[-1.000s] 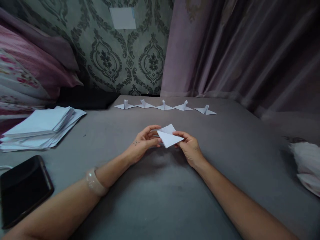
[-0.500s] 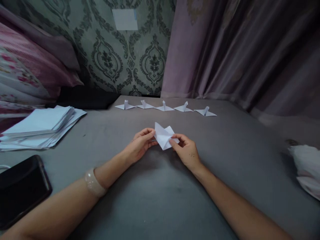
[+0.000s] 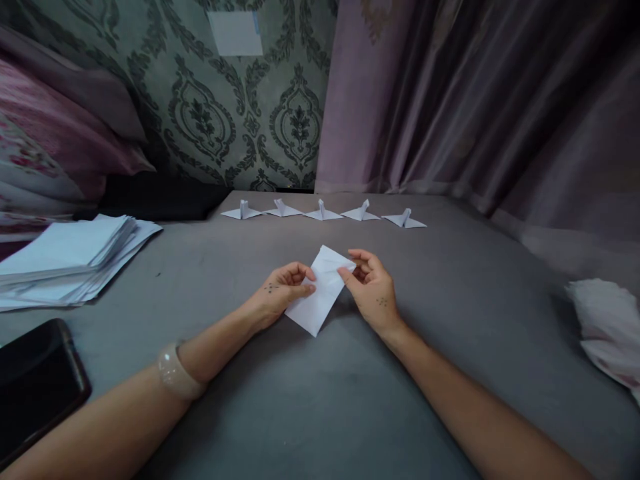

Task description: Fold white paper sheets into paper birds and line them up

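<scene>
Between my hands is a folded sheet of white paper point(image 3: 321, 293), a flat, slightly tilted rectangle with faint creases, held just over the grey surface. My left hand point(image 3: 287, 291) pinches its left edge, thumb on top and the other fingers curled by the rim or beneath. At the upper right corner, my right hand point(image 3: 373, 287) grips the paper between thumb and fingers. Farther back stands a row of several small folded paper figures point(image 3: 323, 212) with spread, wing-like points and an upright piece in the middle.
A stack of white paper sheets point(image 3: 65, 257) lies at left, with a dark phone point(image 3: 43, 383) nearer me. Behind the stack is a folded black cloth point(image 3: 160, 197). A crumpled white bundle point(image 3: 605, 327) sits at the right edge. Pink curtains point(image 3: 360, 100) hang behind.
The paper has gone from a partly raised, pointed shape to a flat rectangle. My left hand has moved farther onto it. The whole view has shifted slightly.
</scene>
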Available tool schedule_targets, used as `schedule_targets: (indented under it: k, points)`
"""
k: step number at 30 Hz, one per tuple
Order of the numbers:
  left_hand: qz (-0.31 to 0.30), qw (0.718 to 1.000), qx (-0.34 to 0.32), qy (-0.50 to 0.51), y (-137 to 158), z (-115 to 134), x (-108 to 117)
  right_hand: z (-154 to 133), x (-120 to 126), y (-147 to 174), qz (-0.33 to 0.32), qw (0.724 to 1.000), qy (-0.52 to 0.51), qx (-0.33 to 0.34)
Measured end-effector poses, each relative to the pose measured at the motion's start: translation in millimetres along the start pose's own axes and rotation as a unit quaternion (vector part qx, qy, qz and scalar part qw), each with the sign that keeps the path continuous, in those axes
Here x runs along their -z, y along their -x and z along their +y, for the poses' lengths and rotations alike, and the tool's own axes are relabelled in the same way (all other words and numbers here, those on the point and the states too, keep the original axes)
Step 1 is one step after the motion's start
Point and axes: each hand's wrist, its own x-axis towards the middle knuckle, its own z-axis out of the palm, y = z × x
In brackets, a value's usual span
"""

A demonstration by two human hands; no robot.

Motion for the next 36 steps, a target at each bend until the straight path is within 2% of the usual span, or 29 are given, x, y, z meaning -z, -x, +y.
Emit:
schedule_targets:
  k: [3,5,8,12,16,21,29,36]
  points:
    - [-0.06,0.998,0.018,-0.011,3,1,-3,-1,1,-8,0.009,0.995,-0.082,-0.064]
    - [-0.078,0.997,0.024,-0.01,5,2,-6,-2,2,-10,0.015,0.986,-0.129,-0.109]
    - [-0.049,0.998,0.0,0.038,6,3,-10,-4,2,-9,0.002,0.963,-0.198,-0.183]
    - [-0.014,0.993,0.0,0.118,4,6,-8,-8,2,-3,-0.088,0.926,-0.262,-0.256]
    - [0.0,0.987,0.021,0.159,3,10,-6,-14,1,2,-0.143,0.909,-0.281,-0.273]
    - [-0.007,0.986,0.031,0.165,2,8,-6,-13,1,3,-0.181,0.897,-0.293,-0.279]
    - [-0.039,0.993,0.014,0.114,7,7,-11,-9,8,-6,-0.15,0.904,-0.309,-0.254]
    - [-0.057,0.992,0.021,0.112,9,7,-13,-10,6,-6,-0.149,0.922,-0.261,-0.243]
